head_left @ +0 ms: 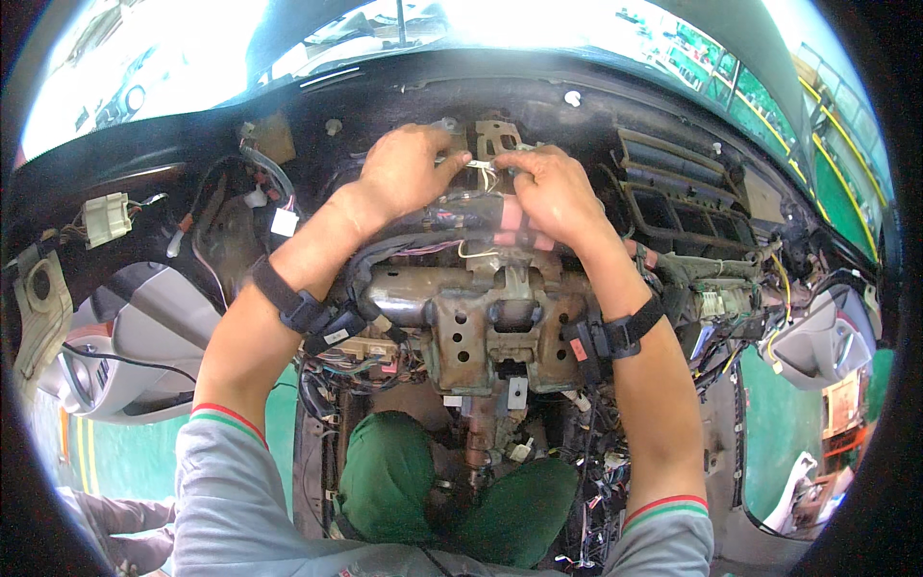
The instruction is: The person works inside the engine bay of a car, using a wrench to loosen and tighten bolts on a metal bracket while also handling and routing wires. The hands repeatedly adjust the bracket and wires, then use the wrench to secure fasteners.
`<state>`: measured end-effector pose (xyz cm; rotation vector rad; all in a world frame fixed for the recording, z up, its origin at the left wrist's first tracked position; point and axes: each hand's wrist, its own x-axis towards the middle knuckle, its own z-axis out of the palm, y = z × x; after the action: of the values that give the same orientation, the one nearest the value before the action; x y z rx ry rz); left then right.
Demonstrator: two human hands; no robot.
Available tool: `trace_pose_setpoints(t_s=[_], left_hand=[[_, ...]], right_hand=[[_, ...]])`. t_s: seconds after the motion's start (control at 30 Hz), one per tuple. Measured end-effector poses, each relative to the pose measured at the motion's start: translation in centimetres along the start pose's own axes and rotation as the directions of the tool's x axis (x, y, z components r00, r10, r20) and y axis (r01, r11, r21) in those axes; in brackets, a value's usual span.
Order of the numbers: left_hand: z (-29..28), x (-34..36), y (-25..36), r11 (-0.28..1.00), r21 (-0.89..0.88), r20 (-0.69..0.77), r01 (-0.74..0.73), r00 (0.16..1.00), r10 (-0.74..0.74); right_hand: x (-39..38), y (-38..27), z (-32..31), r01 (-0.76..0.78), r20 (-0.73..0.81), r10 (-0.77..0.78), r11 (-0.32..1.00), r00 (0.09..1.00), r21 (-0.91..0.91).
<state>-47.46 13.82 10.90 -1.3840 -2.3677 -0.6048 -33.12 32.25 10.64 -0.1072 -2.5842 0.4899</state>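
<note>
At the upper middle of the stripped dashboard, my left hand (404,168) is closed with its thumb at a small white piece with pale wires (480,166). My right hand (550,192) has curled fingers at the other end of that piece, index and thumb close together. Behind them is a metal bracket (497,135); just below runs a dark harness (452,210) with pink wrapping (519,221). A steel crossbeam (394,293) and a perforated steering column bracket (461,327) lie between my forearms, each of which wears a black strap.
Loose connectors (106,218) hang left, and an open vent housing (678,212) sits right. Door panels (144,327) flank the cabin. My green-clad legs (394,471) are below. Another person's grey-clad legs (135,534) show at lower left. Yellow railings (832,173) stand beyond the right side.
</note>
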Motion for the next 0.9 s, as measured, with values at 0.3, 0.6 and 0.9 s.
trace_pose_setpoints(t_s=[0.3,0.6,0.9], left_hand=[[-0.3,-1.2,0.4,0.991,-0.135,0.084,0.007,0.996,0.005],[0.8,-1.2,-0.9,0.981,-0.193,0.016,-0.027,0.999,0.03],[0.6,1.2,-1.8,0.985,0.023,0.034,-0.168,0.985,0.167]], right_hand=[[0.1,0.7,0.4,0.024,-0.023,-0.025,1.0,0.999,-0.018],[-0.3,-0.3,-0.2,0.024,-0.066,-0.022,0.999,0.998,0.038],[-0.3,-0.5,-0.2,-0.019,-0.019,0.019,1.0,1.0,0.014]])
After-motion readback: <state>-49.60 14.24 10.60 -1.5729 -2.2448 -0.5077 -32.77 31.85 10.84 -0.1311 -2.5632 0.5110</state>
